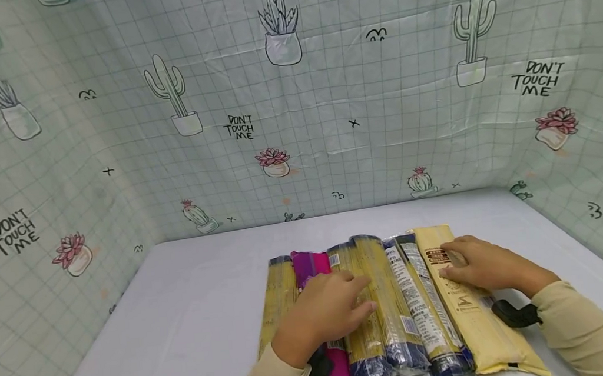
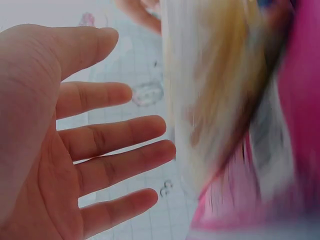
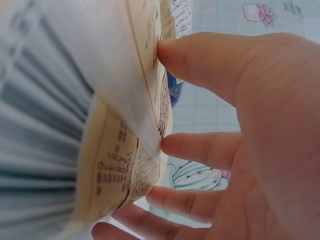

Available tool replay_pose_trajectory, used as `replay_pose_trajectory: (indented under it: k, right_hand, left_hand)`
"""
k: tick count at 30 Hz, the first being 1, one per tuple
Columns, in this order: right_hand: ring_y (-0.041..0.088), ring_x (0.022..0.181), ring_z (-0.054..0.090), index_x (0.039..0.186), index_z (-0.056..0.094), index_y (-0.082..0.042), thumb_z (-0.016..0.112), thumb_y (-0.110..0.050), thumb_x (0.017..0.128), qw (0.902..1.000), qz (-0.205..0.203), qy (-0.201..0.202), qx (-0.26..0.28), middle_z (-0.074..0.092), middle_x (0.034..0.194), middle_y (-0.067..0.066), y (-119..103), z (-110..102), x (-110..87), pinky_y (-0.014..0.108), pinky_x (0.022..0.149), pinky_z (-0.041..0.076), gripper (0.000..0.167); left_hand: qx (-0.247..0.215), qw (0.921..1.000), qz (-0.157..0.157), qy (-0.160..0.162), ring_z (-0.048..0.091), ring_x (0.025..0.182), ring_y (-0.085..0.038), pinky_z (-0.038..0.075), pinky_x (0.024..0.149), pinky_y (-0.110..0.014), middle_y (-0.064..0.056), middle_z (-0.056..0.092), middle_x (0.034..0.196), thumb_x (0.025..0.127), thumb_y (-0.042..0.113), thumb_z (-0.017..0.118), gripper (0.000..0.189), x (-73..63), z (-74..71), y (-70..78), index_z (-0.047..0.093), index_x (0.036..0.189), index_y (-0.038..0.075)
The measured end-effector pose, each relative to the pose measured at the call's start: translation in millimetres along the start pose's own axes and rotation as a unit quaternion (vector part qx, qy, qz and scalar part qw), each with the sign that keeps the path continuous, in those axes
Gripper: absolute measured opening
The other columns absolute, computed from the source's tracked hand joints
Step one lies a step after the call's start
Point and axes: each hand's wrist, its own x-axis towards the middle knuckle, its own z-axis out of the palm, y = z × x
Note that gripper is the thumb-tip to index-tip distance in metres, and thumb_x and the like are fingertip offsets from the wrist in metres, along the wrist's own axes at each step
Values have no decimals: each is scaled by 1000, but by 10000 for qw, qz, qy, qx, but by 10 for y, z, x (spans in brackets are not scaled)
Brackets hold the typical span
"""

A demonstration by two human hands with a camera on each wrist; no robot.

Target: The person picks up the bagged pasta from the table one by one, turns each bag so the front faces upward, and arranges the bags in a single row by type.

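Packets [image 1: 389, 290], edged leftward by tabletop [image 1: 184, 321], are overhung by left hand [image 1: 324, 310], fingers spread; yellow packet [image 1: 477, 330] is touched by right hand [image 1: 483, 262], fingers straight.

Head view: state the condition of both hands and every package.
Left hand, fingers spread
Right hand, touching the cream package
Cream package, lying flat
White-printed wrapping, lying down
Middle gold packages, lying side by side
Magenta package, partly hidden
Leftmost gold package, partly hidden
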Motion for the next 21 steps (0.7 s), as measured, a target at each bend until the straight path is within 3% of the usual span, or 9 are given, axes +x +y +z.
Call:
replay_pose_trajectory:
  k: [3, 11, 17, 21]
  right_hand:
    - [59, 121, 47, 139, 52, 6, 66, -57, 91, 10000, 45, 8, 9, 39, 140, 42, -4, -2, -8, 68, 87, 44, 81]
    - [58, 116, 51, 141, 49, 6, 64, -61, 90, 9998, 148, -123, -10, 40, 138, 43, -25, -15, -12, 67, 85, 45, 86]
    - [43, 102, 59, 144, 44, 9, 68, -58, 89, 9992, 307, -226, 150, 54, 121, 37, -17, -19, 13, 56, 78, 50, 90]
    - [35, 96, 59, 143, 42, 12, 70, -57, 88, 9987, 401, -201, 251, 55, 121, 38, 10, -30, 18, 51, 76, 50, 93]
  left_hand:
    - [58, 9999, 145, 9, 65, 88, -10, 53, 70, -26, 2, 68, 110, 101, 46, 58, 42, 61, 13, 95, 64, 134, 21]
    - [108, 9995, 288, -14, 59, 116, -12, 53, 86, -30, 4, 63, 128, 100, 48, 58, 42, 215, 56, 326, 63, 135, 25]
    - [127, 9985, 336, -412, 57, 117, -10, 48, 98, -34, 9, 60, 128, 101, 54, 52, 42, 286, 60, 482, 62, 135, 31]
    - [190, 9971, 340, -648, 56, 120, -8, 43, 104, -36, 12, 60, 128, 101, 54, 49, 43, 324, 47, 575, 58, 139, 34]
